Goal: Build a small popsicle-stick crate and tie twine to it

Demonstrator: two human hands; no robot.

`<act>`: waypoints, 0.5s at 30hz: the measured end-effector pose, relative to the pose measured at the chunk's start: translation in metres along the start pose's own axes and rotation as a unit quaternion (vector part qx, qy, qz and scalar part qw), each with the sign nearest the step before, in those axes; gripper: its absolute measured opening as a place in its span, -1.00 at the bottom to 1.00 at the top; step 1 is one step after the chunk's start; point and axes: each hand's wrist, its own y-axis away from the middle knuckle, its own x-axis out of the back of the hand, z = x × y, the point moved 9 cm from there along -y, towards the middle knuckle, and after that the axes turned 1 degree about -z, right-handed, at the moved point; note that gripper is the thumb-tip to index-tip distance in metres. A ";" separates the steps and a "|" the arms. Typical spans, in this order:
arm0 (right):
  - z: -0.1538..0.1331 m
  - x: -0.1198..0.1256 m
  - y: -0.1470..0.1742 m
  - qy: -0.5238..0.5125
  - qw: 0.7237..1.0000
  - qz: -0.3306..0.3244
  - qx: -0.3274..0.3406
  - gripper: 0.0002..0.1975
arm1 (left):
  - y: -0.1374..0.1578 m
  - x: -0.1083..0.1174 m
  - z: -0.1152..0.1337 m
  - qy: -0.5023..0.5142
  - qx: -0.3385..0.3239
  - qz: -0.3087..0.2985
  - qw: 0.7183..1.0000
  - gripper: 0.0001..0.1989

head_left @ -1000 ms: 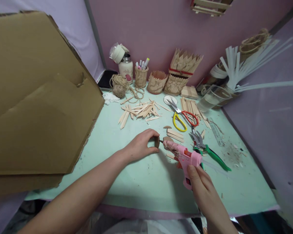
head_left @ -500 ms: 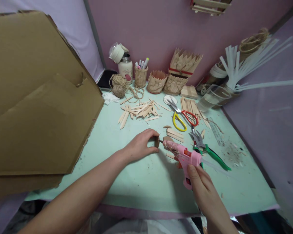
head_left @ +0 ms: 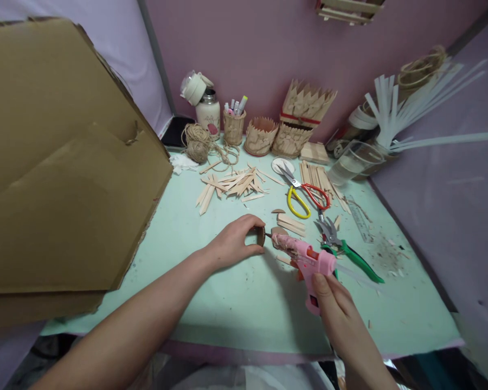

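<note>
Between thumb and fingers, my left hand (head_left: 239, 241) grips a small curved brown cardboard piece (head_left: 261, 236) on edge above the table. My right hand (head_left: 336, 303) is wrapped round the handle of a pink glue gun (head_left: 306, 260). The gun's dark nozzle points left and sits at the right side of the cardboard piece; whether it touches I cannot tell. A clear glue stick (head_left: 355, 275) juts from the gun's back. Just beyond the nozzle lie short wooden sticks (head_left: 291, 223) and a thin half-round cardboard piece (head_left: 277, 211).
Yellow-and-red-handled scissors (head_left: 297, 190) and green-handled cutters (head_left: 347, 250) lie right of centre. A pile of cut wood strips (head_left: 239, 187) lies farther back, near twine (head_left: 198, 146). A large cardboard sheet (head_left: 77, 179) stands at left. A clear cup (head_left: 355, 162) tilts at right.
Hardly anything differs. Both hands, the glue gun and the cardboard piece keep nearly the same places; the whole view has shifted very slightly.
</note>
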 end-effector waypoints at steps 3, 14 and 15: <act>-0.004 0.000 0.005 -0.009 1.000 0.017 -0.014 -0.46 | 0.000 0.000 0.000 0.001 -0.004 -0.002 1.000 -0.61; -0.002 0.003 0.003 0.012 1.000 0.019 -0.005 -0.44 | -0.001 0.000 0.000 0.007 0.000 0.005 1.000 -0.61; -0.005 0.002 0.004 0.007 1.000 0.025 -0.007 -0.45 | -0.001 0.000 0.000 0.007 -0.001 0.005 1.000 -0.61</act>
